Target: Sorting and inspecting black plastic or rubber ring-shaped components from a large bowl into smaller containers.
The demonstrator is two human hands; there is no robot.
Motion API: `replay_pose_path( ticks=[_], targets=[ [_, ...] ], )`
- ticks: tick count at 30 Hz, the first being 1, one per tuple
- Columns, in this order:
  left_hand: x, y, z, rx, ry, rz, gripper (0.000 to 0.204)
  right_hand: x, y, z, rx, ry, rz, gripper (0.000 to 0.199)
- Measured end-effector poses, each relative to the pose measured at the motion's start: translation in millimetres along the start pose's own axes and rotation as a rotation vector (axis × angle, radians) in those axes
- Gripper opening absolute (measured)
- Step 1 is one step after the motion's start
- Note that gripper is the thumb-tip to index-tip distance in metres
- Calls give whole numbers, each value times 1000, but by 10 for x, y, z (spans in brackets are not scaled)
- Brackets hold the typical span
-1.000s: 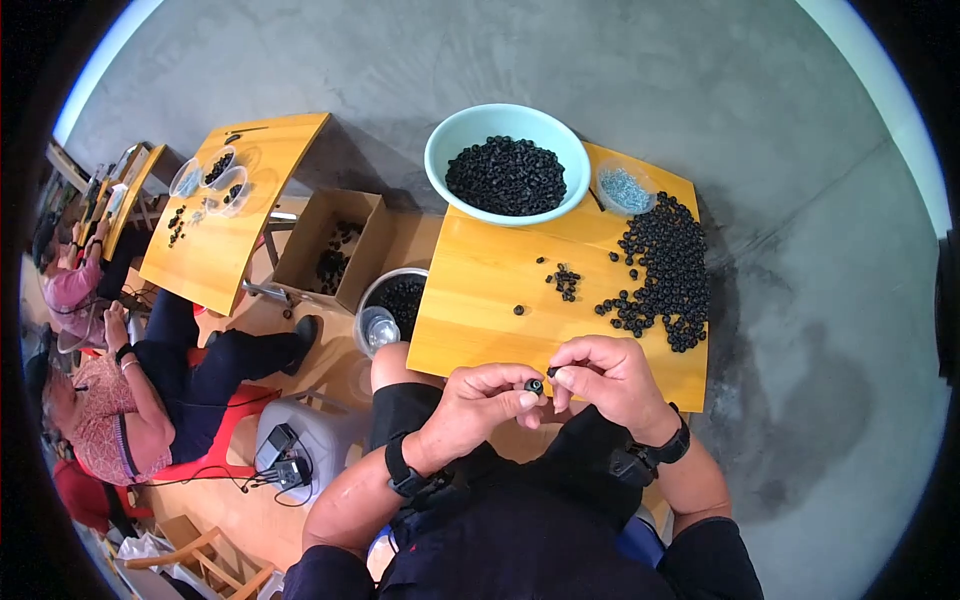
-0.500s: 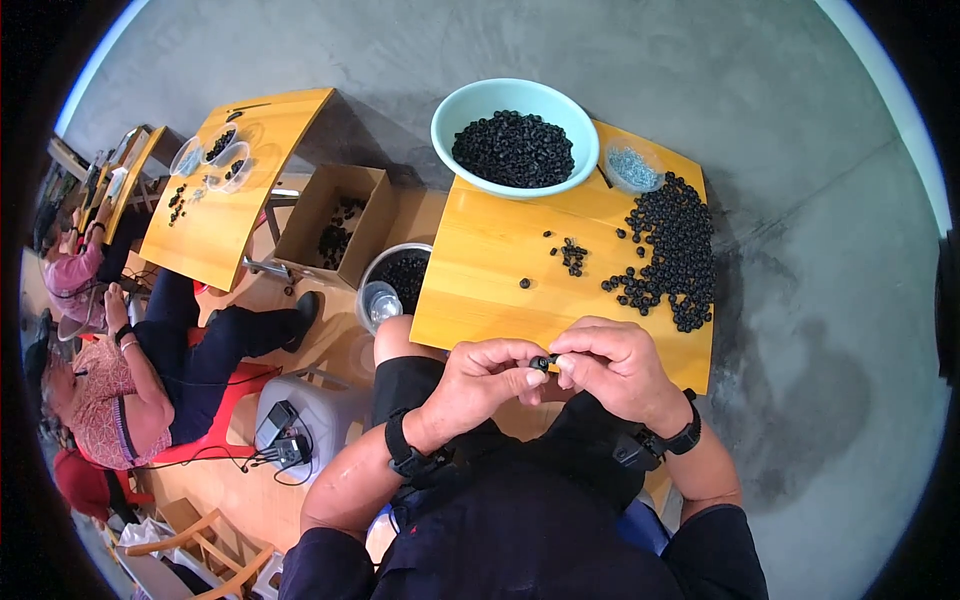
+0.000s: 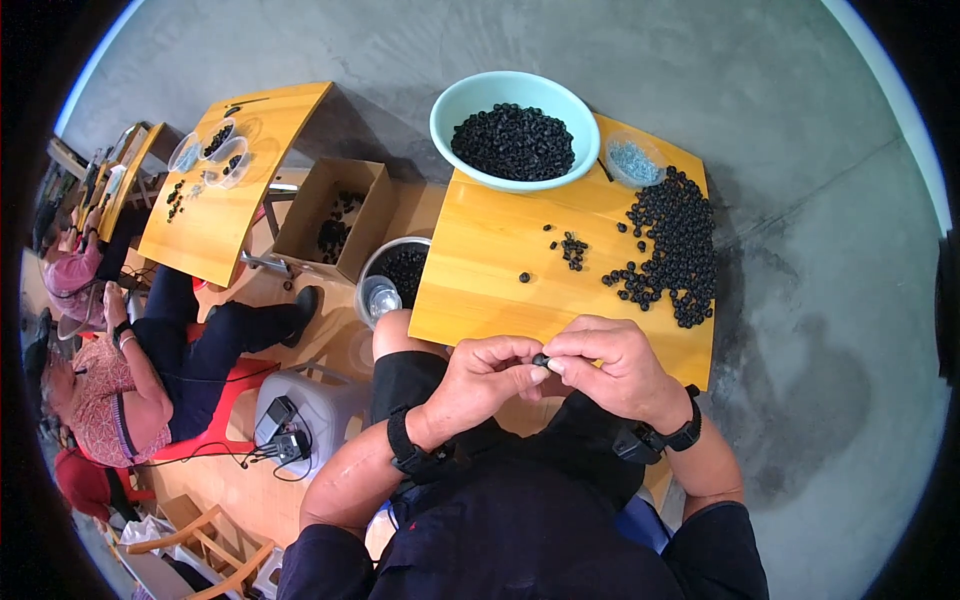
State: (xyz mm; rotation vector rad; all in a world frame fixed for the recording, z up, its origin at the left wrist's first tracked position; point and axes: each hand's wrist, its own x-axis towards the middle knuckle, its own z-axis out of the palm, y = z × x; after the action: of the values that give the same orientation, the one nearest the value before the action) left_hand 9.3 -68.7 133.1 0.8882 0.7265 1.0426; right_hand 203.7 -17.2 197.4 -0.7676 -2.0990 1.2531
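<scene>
Over the near edge of the wooden table [image 3: 480,300], my two hands meet at the fingertips. My left hand [image 3: 487,385] is closed in a pinch on a small round black part [image 3: 541,360]. From the other side, the thumb and forefinger of my right hand [image 3: 617,372] press together against the same part. Fingertips hide most of it, so its exact kind does not show. Many black knob-like pieces [image 3: 680,250] lie spread along the table's right side. A small cluster of smaller black pieces [image 3: 573,252] sits in the middle, with a single black piece [image 3: 524,277] left of it.
A pale green basin [image 3: 445,125] full of black pieces stands at the table's far edge, beside a clear tub [image 3: 635,162] of small silvery parts. Left are a metal bowl [image 3: 365,285], a cardboard box [image 3: 375,215] and another table [image 3: 260,150]. A person [image 3: 120,390] sits there.
My right fingertips have closed in on my left ones. A small dark piece that showed between them is now hidden, and less of the black part shows.
</scene>
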Motion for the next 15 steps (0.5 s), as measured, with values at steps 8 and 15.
replay_pose_path(
  ticks=[8, 15],
  targets=[
    [19, -8, -11, 41, 1, -7, 19, -13, 65, 8, -112, 10, -68, 14],
    [36, 13, -9, 53, 5, -17, 19, 15, 41, -23, 150, -58, 177, 13]
  ],
)
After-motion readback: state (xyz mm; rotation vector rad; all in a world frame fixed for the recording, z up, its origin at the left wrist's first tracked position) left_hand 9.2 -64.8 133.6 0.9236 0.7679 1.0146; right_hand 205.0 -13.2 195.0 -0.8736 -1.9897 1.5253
